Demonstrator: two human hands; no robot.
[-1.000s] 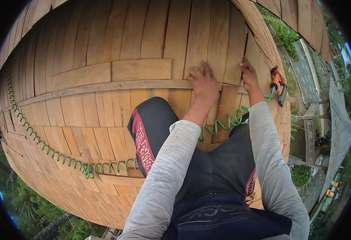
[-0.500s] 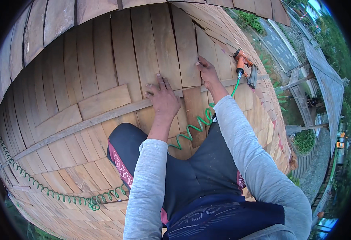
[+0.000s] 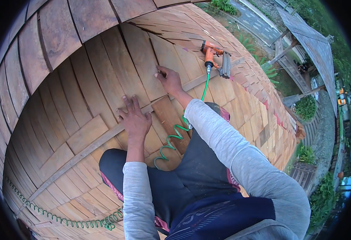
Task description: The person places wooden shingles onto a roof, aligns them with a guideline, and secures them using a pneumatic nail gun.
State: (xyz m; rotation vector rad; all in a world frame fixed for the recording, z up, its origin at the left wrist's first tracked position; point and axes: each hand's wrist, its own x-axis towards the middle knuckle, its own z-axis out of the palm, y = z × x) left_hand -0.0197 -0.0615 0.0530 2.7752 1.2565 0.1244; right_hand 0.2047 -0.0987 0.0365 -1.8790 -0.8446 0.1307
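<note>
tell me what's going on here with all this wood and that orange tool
A person is working with bare hands on wooden shingles. The left hand is spread on them, fingertips just past a long wooden strip. The right hand is at a shingle's edge; whether it grips is hard to tell. The orange nail gun lies unheld beyond the right hand, joined to a green hose that coils between the person's legs.

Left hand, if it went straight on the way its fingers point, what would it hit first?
The left hand would probably skim the wooden boards under it, then first meet the upper shingles at the picture's top; depth is unclear.
</note>
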